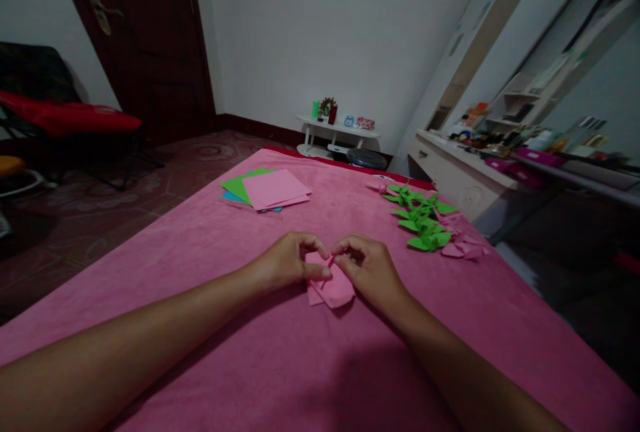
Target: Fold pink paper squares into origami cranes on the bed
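A partly folded sheet of pink origami paper (336, 291) rests on the pink cloth in front of me, with creased flaps showing. My left hand (293, 260) grips its upper left side, thumb laid across the paper and fingers curled over the far edge. From the other side my right hand (367, 264) pinches the top of a fold between thumb and index finger. Both hands' fingertips nearly meet there. Part of the far edge is hidden behind the fingers.
Square paper sheets in pink, green and blue form a stack (277, 189) at the back left. Several folded green paper figures (423, 219) lie at the right beside folded pink ones (465, 245). Beyond stand a small white table (340, 127) and a cluttered dresser (465, 165).
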`<move>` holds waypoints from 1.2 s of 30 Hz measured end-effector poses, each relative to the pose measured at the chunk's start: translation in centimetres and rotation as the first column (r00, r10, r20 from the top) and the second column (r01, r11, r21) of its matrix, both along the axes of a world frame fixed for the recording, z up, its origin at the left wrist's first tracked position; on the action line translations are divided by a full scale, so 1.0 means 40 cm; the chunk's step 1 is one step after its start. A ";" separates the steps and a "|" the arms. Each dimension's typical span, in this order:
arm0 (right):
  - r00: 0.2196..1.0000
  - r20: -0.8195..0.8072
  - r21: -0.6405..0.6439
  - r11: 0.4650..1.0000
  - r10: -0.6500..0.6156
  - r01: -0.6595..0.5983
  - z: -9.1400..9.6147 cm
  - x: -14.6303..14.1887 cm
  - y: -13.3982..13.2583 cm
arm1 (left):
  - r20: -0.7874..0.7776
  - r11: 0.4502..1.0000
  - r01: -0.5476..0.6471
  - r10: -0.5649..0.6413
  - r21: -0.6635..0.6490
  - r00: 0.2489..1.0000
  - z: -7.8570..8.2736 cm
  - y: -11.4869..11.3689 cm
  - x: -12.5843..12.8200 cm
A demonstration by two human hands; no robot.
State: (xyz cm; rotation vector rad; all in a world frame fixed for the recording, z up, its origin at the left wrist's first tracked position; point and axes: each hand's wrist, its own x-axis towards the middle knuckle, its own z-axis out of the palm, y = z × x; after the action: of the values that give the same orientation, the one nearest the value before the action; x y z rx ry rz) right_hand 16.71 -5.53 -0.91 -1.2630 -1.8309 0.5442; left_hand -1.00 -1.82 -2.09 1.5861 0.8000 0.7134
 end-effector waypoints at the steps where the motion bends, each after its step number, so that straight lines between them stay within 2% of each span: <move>1: 1.000 0.004 0.006 1.000 0.006 -0.006 0.001 -0.002 -0.002 | -0.020 1.000 0.000 0.000 0.009 1.000 -0.007 0.003 -0.002; 3: 1.000 0.008 0.000 1.000 0.018 -0.018 0.002 -0.002 -0.004 | -0.038 1.000 0.008 -0.007 0.021 0.999 -0.018 0.008 -0.005; 6: 0.999 -0.021 -0.080 0.996 0.027 -0.029 0.004 0.003 0.000 | -0.029 0.999 0.051 -0.052 -0.007 0.998 -0.023 0.010 -0.008; 10: 0.996 -0.079 -0.190 0.981 0.032 -0.046 0.008 0.018 0.010 | -0.002 0.991 0.096 -0.096 -0.089 0.995 -0.009 0.003 -0.007; 14: 0.991 -0.097 -0.233 0.966 0.090 -0.110 0.017 0.034 0.013 | -0.014 0.989 0.091 -0.093 -0.112 0.996 0.003 -0.005 -0.005; 19: 0.979 -0.033 -0.199 0.959 0.201 -0.203 0.035 0.049 0.010 | -0.013 0.983 0.110 -0.113 -0.144 0.994 0.008 -0.010 -0.004; 25: 0.990 -0.004 -0.206 0.969 0.140 -0.138 0.041 0.055 0.013 | 0.023 0.974 0.125 -0.123 -0.189 0.992 0.018 -0.015 -0.003; 30: 0.978 0.001 -0.241 0.949 0.209 -0.203 0.038 0.061 0.013 | -0.047 0.974 0.157 -0.166 -0.161 0.985 0.013 -0.009 -0.009; 33: 0.974 0.083 -0.220 0.957 0.212 -0.189 0.041 0.058 0.009 | -0.086 0.979 0.166 -0.177 -0.119 0.980 0.009 -0.007 -0.011; 36: 0.955 0.240 -0.124 0.981 0.173 -0.146 0.043 0.047 0.000 | -0.094 0.984 0.154 -0.162 -0.093 0.982 0.008 -0.010 -0.007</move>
State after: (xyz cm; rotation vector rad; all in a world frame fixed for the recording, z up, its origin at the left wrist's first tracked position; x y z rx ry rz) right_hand 18.57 -5.53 0.81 -1.3081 -2.1536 0.5977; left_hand -1.29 -2.22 -1.78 1.5977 0.7581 0.4818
